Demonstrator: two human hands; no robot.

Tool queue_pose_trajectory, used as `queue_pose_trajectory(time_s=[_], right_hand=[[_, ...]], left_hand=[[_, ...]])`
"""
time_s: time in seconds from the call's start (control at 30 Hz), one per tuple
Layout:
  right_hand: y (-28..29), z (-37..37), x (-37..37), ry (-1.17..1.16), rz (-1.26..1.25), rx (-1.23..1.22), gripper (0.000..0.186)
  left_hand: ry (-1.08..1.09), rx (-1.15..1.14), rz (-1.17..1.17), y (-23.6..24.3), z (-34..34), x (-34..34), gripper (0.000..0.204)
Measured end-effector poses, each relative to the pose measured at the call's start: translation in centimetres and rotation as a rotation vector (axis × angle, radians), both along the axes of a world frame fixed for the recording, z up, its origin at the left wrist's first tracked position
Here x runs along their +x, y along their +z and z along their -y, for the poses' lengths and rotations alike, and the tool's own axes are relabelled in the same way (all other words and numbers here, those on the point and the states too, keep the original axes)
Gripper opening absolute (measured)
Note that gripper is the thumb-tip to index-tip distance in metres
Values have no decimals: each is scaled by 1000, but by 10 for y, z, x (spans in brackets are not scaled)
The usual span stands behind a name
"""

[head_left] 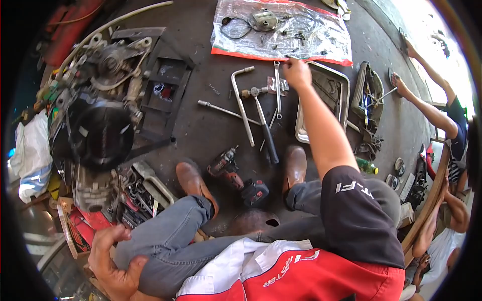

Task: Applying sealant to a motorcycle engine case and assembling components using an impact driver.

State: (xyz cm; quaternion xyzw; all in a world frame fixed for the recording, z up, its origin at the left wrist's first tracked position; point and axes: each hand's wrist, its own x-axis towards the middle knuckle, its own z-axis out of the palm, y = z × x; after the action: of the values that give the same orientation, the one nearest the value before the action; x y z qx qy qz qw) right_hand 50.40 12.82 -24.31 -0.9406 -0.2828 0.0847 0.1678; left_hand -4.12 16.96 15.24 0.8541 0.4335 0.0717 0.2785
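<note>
Reaching forward with the right hand point(298, 74) to the near edge of the clear plastic sheet point(246, 44), with fingers bent together; cannot tell whether pinching it or only coming just beside it. Holding the left hand point(111, 266) half curled and without any object, well to the near left of the sheet. Judging from the cast-metal housing point(265, 20) and small dark fasteners point(299, 36) lying loose on the sheet, probably having some removal done, and seemingly leaving any refitting to the engine point(103, 133), left of the sheet, undone. Seeing the ring wrench point(278, 89) and cordless impact driver point(232, 178) lying unheld on its near side.
</note>
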Motion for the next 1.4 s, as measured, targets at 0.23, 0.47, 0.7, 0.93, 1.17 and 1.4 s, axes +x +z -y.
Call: queue_pose_trajectory(time_s=[0.23,0.47,0.7,0.93,1.17,1.4], right_hand=[[-44,2,164,-2,96,-142,26],[-80,-52,199,138,75,-105,38],[-89,-73,219,-165,65,-133,50],[-75,-86,222,301,356,-310,33],[-86,-123,238,363,335,-70,24],[-109,-183,258,475,241,-152,28]], left_hand=[[-120,-238,-300,1,-44,65,52],[-128,-233,-455,-16,-63,102,53],[-70,-235,-565,-21,-74,115,56],[-28,-261,-594,-25,-79,123,58],[47,-339,-540,-31,-86,135,55],[-27,-337,-624,-28,-92,140,55]])
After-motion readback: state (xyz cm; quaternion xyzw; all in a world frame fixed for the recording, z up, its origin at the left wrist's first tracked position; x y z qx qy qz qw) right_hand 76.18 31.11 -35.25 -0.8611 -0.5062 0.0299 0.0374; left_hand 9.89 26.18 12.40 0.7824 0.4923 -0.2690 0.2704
